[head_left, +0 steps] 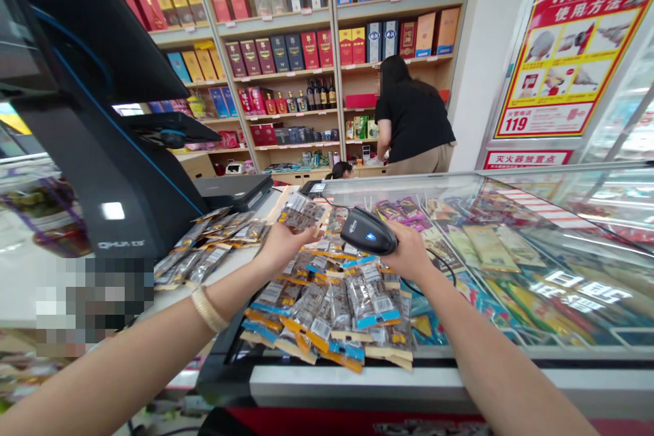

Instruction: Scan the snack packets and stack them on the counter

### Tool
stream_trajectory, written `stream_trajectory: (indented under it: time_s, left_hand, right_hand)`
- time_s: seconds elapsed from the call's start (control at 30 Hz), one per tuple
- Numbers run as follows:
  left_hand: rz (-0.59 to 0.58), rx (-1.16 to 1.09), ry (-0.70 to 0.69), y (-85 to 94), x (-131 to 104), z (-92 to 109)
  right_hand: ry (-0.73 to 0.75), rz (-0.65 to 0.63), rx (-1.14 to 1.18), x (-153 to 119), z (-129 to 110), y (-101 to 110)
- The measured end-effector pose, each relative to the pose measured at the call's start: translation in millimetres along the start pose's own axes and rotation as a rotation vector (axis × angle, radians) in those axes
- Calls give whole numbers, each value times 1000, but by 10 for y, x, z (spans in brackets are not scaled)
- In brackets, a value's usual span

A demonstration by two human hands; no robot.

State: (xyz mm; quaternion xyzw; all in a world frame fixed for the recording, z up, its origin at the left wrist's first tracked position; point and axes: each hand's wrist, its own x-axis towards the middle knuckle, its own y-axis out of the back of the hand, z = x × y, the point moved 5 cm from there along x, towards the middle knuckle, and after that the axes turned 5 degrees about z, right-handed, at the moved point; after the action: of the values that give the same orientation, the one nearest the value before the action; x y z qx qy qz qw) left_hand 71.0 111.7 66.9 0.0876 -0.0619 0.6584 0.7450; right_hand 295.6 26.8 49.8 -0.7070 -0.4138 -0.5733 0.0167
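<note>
My left hand (pixel 286 245), with a pale band on its wrist, is closed on a small clear snack packet (pixel 301 211) held up over the pile. In my right hand (pixel 409 250) is a black barcode scanner (pixel 368 231) with a blue light on top; its head points left toward the packet. Its cable runs down behind my right wrist. Below both hands, a heap of snack packets (pixel 332 306) with orange, blue and cream edges lies on the freezer's glass top. To the left, a second group of similar packets (pixel 209 245) rests on the white counter.
A black checkout terminal (pixel 97 150) towers at the left. The glass-topped chest freezer (pixel 511 218) extends right, with packaged goods inside. Beyond it, a person in black (pixel 413 116) bends toward shelves (pixel 286 75) of boxes and bottles. Another head (pixel 340 170) shows low down.
</note>
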Motion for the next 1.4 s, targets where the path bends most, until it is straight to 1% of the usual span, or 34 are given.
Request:
stream_trajectory:
  time_s: [0.1, 0.27, 0.4, 0.47, 0.53, 0.6, 0.7, 0.8, 0.87, 0.93, 1.0, 1.03, 1.1, 1.17, 1.23, 1.27, 1.33, 1.4]
  left_hand:
    - [-29, 14, 1, 28, -26, 51]
    - [-103, 62, -32, 190, -39, 136]
    - [-119, 32, 15, 292, -54, 183]
    - [-178, 21, 51, 275, -83, 196]
    - [-284, 71, 85, 212, -124, 197]
    - [-403, 167, 49, 120, -156, 213]
    - [-598, 294, -135, -80, -165, 257]
    - [-783, 399, -291, -312, -127, 216]
    - [-866, 481, -358, -451, -88, 132]
    - [-905, 552, -425, -559, -64, 45]
    - [-898, 604, -497, -623, -72, -12]
    - [-871, 625, -535, -633, -83, -22]
    - [-773, 657, -602, -598, -103, -8]
    - [-642, 672, -634, -480, -93, 25]
    - [-506, 685, -616, -273, -27, 44]
    - [-436, 699, -594, -133, 29, 46]
    - [-271, 755, -548, 218, 181, 47]
    - [-87, 864, -525, 638, 351, 63]
  right_hand:
    - [-20, 61, -11, -5, 17, 31]
    - [-65, 228, -59, -2, 63, 139]
    - [-108, 357, -41, -9, 121, 224]
    - [-117, 391, -24, -16, 143, 244]
    - [-124, 396, -15, -18, 156, 247]
    - [-124, 377, -18, -13, 159, 236]
    - [-112, 340, -38, -8, 162, 210]
    - [-110, 329, -56, -19, 188, 191]
    - [-116, 324, -70, -32, 214, 179]
    - [-118, 323, -84, -45, 233, 172]
    - [-114, 327, -93, -54, 242, 171]
    - [-111, 330, -94, -58, 242, 174]
    - [-101, 335, -96, -60, 235, 179]
    - [-92, 335, -100, -58, 225, 183]
    - [-84, 337, -103, -57, 215, 187]
    - [-80, 338, -101, -57, 212, 189]
    - [-73, 338, -92, -60, 209, 191]
    - [-66, 327, -86, -64, 210, 187]
